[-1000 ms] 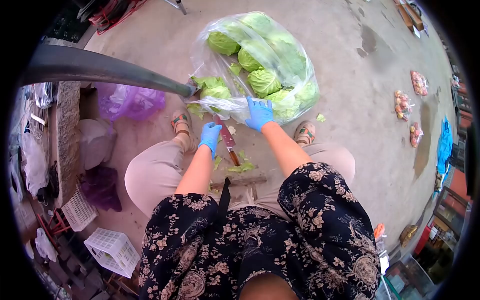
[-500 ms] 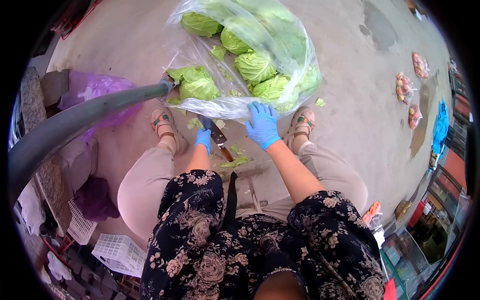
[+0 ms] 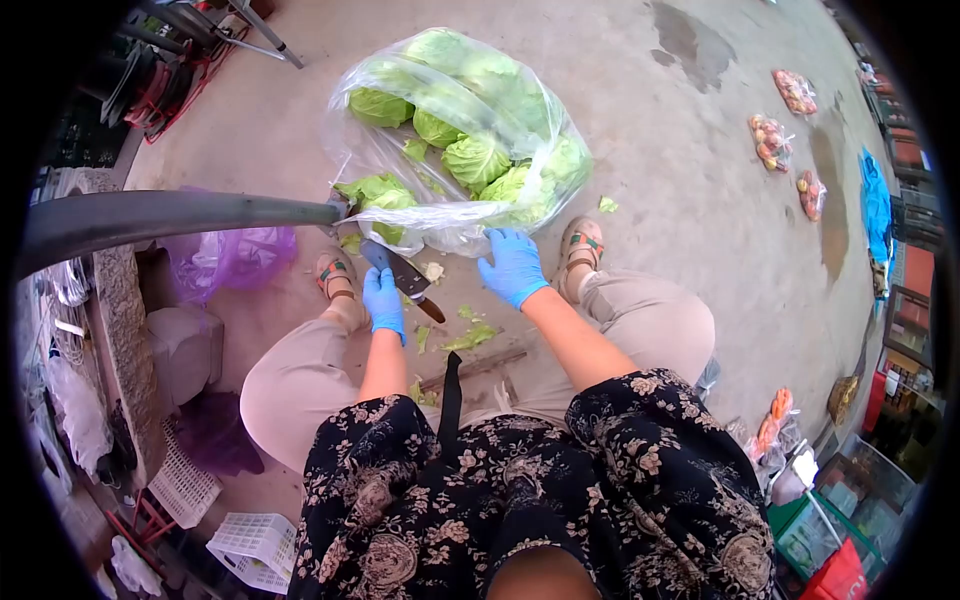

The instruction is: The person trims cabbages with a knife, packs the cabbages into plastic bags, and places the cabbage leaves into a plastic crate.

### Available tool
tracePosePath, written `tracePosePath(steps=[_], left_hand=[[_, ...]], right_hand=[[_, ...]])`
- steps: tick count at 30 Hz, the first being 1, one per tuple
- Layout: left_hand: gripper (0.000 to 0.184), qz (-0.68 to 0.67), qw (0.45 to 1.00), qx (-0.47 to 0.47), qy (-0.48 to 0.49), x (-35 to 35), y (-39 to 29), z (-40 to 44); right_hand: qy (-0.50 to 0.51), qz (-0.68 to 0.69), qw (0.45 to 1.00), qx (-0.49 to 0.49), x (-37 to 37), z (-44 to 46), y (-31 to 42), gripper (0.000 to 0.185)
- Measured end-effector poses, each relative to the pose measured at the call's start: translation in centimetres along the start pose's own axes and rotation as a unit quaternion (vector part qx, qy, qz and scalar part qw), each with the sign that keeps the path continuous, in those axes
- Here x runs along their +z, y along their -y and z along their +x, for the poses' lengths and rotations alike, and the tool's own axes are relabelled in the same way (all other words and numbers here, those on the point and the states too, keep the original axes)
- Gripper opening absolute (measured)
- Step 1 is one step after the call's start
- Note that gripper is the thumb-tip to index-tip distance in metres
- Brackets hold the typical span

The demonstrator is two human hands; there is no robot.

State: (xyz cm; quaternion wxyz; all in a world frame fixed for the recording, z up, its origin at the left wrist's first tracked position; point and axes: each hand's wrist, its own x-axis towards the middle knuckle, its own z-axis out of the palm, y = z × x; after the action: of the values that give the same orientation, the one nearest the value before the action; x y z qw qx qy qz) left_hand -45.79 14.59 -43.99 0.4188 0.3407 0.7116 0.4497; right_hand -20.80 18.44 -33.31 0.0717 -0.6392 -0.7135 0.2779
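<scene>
Left hand (image 3: 383, 300): pinching the knife (image 3: 408, 279) by its blade, handle free; looks carried, not gripped for cutting.
Right hand (image 3: 514, 268): fingers spread at the bag (image 3: 455, 238) edge, maybe steadying; I can't confirm contact.
Cabbages (image 3: 475, 161): beyond, corralled in plastic.
Change: knife farther left of leaf scraps (image 3: 470, 337).

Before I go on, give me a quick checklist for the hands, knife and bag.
1. Hands covered: ok; left hand and right hand both gloved in blue.
2. Left hand clear of the knife: not ok; it is right at the blade.
3. Right hand gripping the clear plastic bag: cannot tell; fingertips at its near edge.
4. Cabbages in the bag: ok; several show.
5. Area clear of leaf scraps: not ok; several lie near the knife.
</scene>
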Motion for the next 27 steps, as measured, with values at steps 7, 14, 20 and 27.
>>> tracePosePath(steps=[7, 14, 20, 27], left_hand=[[0.013, -0.328, 0.942, -0.052, 0.041, -0.3, -15.9, -0.7], [0.026, -0.434, 0.882, -0.086, 0.162, 5.5, -22.0, -2.1], [0.061, 0.262, 0.926, 0.176, 0.208, 9.1, -13.5, 2.6], [0.065, 0.666, 0.686, 0.15, 0.252, 7.8, -8.2, 4.2]], right_hand=[[0.026, 0.037, 0.993, -0.11, -4.3, -4.7, 3.0, 0.066], [-0.052, 0.012, 0.998, -0.043, -10.4, -3.0, 3.0, 0.02], [0.015, 0.242, 0.967, 0.079, -16.5, 2.4, -0.4, 0.029], [0.05, 0.415, 0.896, 0.152, -17.0, 5.9, -0.8, 0.029]])
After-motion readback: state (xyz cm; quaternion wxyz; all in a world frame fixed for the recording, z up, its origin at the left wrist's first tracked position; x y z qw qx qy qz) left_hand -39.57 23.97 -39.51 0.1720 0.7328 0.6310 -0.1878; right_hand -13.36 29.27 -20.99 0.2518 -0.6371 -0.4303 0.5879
